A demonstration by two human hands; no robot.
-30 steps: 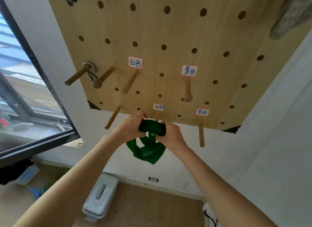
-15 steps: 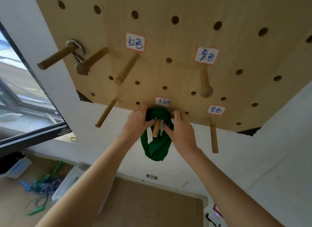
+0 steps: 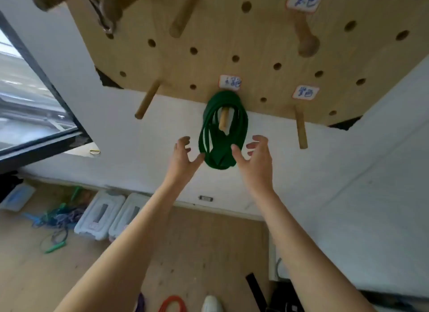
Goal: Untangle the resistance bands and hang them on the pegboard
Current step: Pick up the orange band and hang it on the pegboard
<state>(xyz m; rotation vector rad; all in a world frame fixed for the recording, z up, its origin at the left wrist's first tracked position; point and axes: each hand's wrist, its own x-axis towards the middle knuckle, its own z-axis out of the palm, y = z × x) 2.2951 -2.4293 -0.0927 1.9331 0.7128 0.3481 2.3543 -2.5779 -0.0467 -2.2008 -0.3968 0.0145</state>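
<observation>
Green band [image 3: 221, 130] hangs coiled on the short peg [image 3: 224, 121] at the pegboard [image 3: 267, 47] bottom edge, under a label. My left hand [image 3: 183, 155] and right hand [image 3: 256, 158] sit either side, fingers spread wide, holding nothing — thumbs near the coil. Risk: peg is short, so a brush could knock loops off.

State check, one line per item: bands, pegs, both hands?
Green band: looped over a peg, hanging free.
Left hand: open, beside the band.
Right hand: open, beside the band.
Orange band: on the floor, unhung.
Right peg: bare.
</observation>
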